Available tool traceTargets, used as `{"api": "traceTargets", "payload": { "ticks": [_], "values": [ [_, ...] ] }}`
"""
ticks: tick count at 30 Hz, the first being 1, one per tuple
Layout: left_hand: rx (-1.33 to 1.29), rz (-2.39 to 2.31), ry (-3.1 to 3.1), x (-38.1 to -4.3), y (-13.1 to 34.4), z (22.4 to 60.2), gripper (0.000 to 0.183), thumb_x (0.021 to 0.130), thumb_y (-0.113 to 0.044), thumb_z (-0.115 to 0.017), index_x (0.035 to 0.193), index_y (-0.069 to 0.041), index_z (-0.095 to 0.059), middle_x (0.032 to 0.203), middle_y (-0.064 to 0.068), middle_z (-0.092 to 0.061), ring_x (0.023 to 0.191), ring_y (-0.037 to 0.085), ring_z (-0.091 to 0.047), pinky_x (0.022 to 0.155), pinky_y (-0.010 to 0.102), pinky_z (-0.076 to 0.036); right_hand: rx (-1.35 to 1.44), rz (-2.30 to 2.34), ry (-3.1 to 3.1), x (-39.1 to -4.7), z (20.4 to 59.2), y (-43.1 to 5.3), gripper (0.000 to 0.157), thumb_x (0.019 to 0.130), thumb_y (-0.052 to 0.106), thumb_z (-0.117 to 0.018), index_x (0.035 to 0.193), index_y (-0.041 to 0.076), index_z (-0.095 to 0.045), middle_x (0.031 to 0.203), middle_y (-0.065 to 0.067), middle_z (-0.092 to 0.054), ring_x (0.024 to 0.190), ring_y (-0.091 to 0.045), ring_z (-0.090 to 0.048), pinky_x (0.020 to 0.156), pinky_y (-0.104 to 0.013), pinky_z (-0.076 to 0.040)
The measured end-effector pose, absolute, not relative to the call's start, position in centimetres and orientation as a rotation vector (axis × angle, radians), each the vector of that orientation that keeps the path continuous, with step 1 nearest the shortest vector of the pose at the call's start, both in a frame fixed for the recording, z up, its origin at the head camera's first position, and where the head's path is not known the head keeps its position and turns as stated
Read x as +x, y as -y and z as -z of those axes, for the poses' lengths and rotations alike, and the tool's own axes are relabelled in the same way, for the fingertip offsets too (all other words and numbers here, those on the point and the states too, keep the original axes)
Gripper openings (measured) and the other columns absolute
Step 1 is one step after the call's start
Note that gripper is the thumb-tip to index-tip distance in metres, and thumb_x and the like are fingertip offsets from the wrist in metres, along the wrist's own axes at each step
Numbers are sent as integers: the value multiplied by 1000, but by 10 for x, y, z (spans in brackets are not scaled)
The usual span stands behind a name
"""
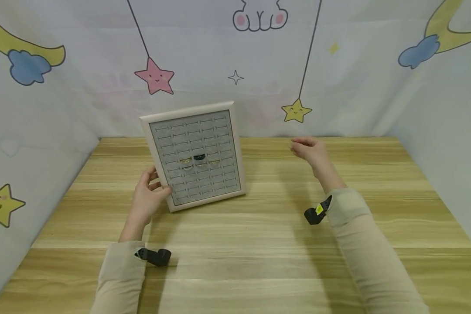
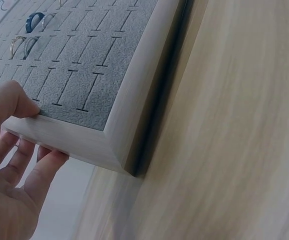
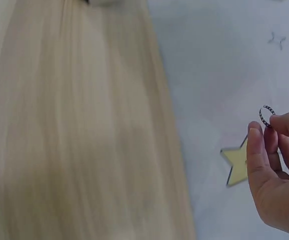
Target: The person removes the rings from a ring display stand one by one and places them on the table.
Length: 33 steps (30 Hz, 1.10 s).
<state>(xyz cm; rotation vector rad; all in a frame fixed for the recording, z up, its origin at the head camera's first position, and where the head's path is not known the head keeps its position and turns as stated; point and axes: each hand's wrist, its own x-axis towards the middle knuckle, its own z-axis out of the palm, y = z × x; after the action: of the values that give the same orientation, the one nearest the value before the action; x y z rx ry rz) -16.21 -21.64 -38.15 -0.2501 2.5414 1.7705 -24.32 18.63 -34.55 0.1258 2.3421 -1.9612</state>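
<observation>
A ring display board [image 1: 208, 202] with a pale wooden frame and grey slotted felt stands tilted on the table, leaning slightly to one side. Several rings sit in slots near its middle, among them a wide black ring [image 1: 199, 157] and a gold-coloured ring [image 1: 186, 160]. My left hand [image 1: 147, 198] grips the frame's left edge, thumb at the front and fingers behind it. Off to the right of the board, my right hand [image 1: 312, 155] is raised above the table. Its thumb and fingertips pinch a thin dark-and-silver patterned ring [image 3: 260, 117], best seen in the right wrist view.
The wood-grain table [image 1: 235, 257] runs back to a white cloth wall [image 1: 204, 56] printed with stars, moons and clouds. Similar cloth walls close off both sides. A small black camera [image 1: 158, 257] is strapped to the left wrist, another [image 1: 314, 216] to the right.
</observation>
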Motion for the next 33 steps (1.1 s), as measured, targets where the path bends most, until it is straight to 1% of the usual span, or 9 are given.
{"api": "traceTargets", "payload": {
  "ticks": [3, 9, 12, 16, 19, 23, 26, 30, 33],
  "values": [
    [-254, -1771, -2544, -162, 216, 381, 76, 89, -3, -56, 153, -13, -16, 149, 16, -30, 133, 33, -37, 95, 32, -46, 195, 1894, -2381, -243, 355, -200, 44, 97, 11, -52, 134, -10, -46, 103, 2, -56, 75, 9, -59, 76, -7, -51],
    [-251, -1779, -2543, -161, 216, 381, 75, 89, -3, -55, 153, -12, -17, 148, 16, -30, 132, 32, -37, 96, 35, -45, 295, 1789, -2437, -238, 373, -221, 43, 97, 9, -49, 134, -13, -44, 131, -24, -49, 71, 11, -56, 75, -6, -50],
    [-252, -1782, -2543, -160, 215, 381, 75, 89, -2, -55, 153, -12, -17, 148, 16, -31, 132, 32, -38, 97, 36, -45, 332, 1705, -2474, -236, 380, -230, 43, 97, 9, -49, 133, -14, -45, 137, -29, -46, 69, 12, -55, 75, -7, -50],
    [-253, -1784, -2548, -160, 215, 381, 75, 89, -2, -56, 153, -12, -18, 148, 16, -31, 132, 32, -38, 96, 36, -45, 366, 1618, -2488, -234, 389, -240, 42, 96, 8, -50, 131, -15, -47, 129, -26, -53, 68, 12, -55, 72, -8, -51],
    [-251, -1786, -2547, -161, 215, 380, 75, 89, -2, -56, 153, -12, -17, 148, 16, -31, 132, 33, -38, 98, 37, -45, 374, 1610, -2455, -233, 394, -246, 40, 96, 6, -51, 129, -17, -48, 104, -10, -64, 68, 10, -56, 70, -9, -52],
    [-241, -1777, -2547, -160, 215, 380, 75, 89, -3, -55, 153, -12, -16, 149, 17, -29, 133, 33, -37, 99, 39, -44, 391, 1572, -2450, -233, 397, -248, 39, 95, 5, -52, 127, -17, -49, 78, 11, -60, 66, 8, -57, 67, -10, -53],
    [-230, -1765, -2549, -159, 215, 379, 76, 90, -4, -55, 153, -12, -14, 150, 17, -28, 134, 34, -36, 99, 40, -44, 408, 1510, -2490, -232, 397, -248, 37, 94, 7, -53, 125, -15, -53, 79, 8, -60, 65, 7, -56, 66, -10, -52],
    [-226, -1761, -2553, -159, 215, 378, 75, 90, -3, -55, 153, -12, -15, 150, 17, -28, 134, 34, -36, 96, 36, -45, 423, 1413, -2548, -232, 397, -246, 36, 94, 9, -55, 122, -13, -57, 97, -8, -63, 62, 6, -56, 64, -10, -52],
    [-228, -1758, -2554, -159, 215, 379, 75, 90, -4, -55, 153, -12, -15, 150, 17, -29, 133, 33, -36, 94, 34, -45, 430, 1369, -2565, -233, 398, -245, 35, 94, 10, -55, 121, -12, -58, 105, -14, -62, 62, 5, -55, 64, -10, -52]
  ]
}}
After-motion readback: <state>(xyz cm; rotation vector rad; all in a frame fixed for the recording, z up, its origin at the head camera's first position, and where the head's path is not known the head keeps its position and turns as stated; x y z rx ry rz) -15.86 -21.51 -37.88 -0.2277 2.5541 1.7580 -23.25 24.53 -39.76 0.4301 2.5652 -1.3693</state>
